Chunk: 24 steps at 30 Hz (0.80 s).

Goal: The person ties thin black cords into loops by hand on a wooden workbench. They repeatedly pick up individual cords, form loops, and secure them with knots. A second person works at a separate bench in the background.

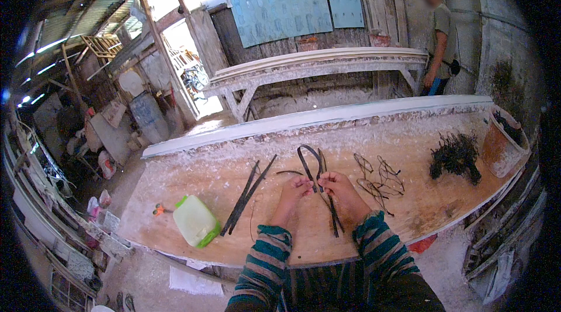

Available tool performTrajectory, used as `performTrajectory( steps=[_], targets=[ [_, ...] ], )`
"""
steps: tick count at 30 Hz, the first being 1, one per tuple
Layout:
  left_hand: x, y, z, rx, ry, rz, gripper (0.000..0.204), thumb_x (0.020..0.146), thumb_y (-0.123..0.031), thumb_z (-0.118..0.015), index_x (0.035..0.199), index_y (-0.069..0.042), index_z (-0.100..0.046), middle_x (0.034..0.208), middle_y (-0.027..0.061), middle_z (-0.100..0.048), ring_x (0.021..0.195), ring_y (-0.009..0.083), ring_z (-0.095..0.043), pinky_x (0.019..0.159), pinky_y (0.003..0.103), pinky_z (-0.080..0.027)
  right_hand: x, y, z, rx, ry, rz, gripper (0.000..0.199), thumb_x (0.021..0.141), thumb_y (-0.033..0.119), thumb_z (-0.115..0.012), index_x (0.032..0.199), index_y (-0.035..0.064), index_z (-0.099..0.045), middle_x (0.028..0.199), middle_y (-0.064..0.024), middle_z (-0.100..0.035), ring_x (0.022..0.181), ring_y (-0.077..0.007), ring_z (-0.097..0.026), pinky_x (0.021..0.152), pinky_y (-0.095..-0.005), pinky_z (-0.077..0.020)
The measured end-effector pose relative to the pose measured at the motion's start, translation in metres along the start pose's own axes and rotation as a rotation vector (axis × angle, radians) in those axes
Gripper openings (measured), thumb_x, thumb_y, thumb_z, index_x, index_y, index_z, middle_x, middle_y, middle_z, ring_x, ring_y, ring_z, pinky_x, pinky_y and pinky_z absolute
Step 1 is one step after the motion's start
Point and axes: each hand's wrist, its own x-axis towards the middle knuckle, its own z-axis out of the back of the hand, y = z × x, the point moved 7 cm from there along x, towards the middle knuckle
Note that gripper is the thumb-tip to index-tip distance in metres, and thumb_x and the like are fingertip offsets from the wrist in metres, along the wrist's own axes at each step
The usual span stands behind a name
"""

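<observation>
My left hand and my right hand are close together over the wooden tabletop, both with fingers pinched. Between them they hold a black flexible strip bent into a narrow upright loop, one end in each hand. More dark strips lie beneath and beside my right hand. To the left of my left hand, a pair of long black strips rests at a slant. Thin dark looped cords are spread out to the right of my right hand.
On the table, a pale container with green ends lies beside orange-handled scissors. A tangled black heap sits near a brownish bucket at the right. Beyond are a long white bench and a standing person.
</observation>
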Motion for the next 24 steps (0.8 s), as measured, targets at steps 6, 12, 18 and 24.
performTrajectory(
  steps=[6, 12, 18, 24],
  targets=[
    [0.001, 0.006, -0.001, -0.029, 0.071, 0.014, 0.016, 0.081, -0.015, -0.062, 0.094, -0.007, -0.058, 0.083, -0.0007, -0.059, 0.074, 0.0086, -0.056, 0.067, 0.022, -0.045, -0.007, 0.009, -0.013, -0.019, 0.033, 0.068, 0.006, 0.082, 0.009, -0.054, 0.077, 0.0069, -0.054, 0.072, -0.0001, -0.053, 0.067, -0.0092, -0.049, 0.062, -0.0230, -0.0398],
    [-0.001, 0.001, -0.006, -0.011, 0.048, 0.012, 0.018, 0.081, -0.010, -0.060, 0.097, -0.001, -0.057, 0.081, 0.0028, -0.061, 0.068, 0.0083, -0.057, 0.065, 0.019, -0.047, -0.003, 0.003, -0.009, -0.014, 0.031, 0.096, 0.006, 0.083, 0.008, -0.052, 0.077, 0.0053, -0.053, 0.073, -0.0012, -0.055, 0.067, -0.0096, -0.050, 0.061, -0.0220, -0.0398],
    [-0.004, -0.002, -0.008, -0.018, 0.095, 0.015, 0.021, 0.081, -0.014, -0.061, 0.097, -0.001, -0.058, 0.082, 0.0014, -0.061, 0.070, 0.0084, -0.057, 0.064, 0.020, -0.047, -0.001, 0.005, -0.009, -0.090, 0.057, 0.119, 0.005, 0.082, 0.008, -0.054, 0.078, 0.0046, -0.054, 0.073, -0.0016, -0.055, 0.068, -0.0100, -0.050, 0.062, -0.0225, -0.0399],
    [-0.002, 0.003, -0.006, -0.014, 0.057, 0.080, 0.020, 0.082, -0.017, -0.062, 0.095, -0.002, -0.059, 0.081, 0.0021, -0.062, 0.069, 0.0084, -0.058, 0.064, 0.020, -0.048, 0.008, 0.000, 0.001, -0.160, 0.040, 0.176, 0.007, 0.078, 0.007, -0.063, 0.079, 0.0041, -0.056, 0.073, 0.0007, -0.058, 0.066, -0.0058, -0.051, 0.060, -0.0196, -0.0404]
  ],
)
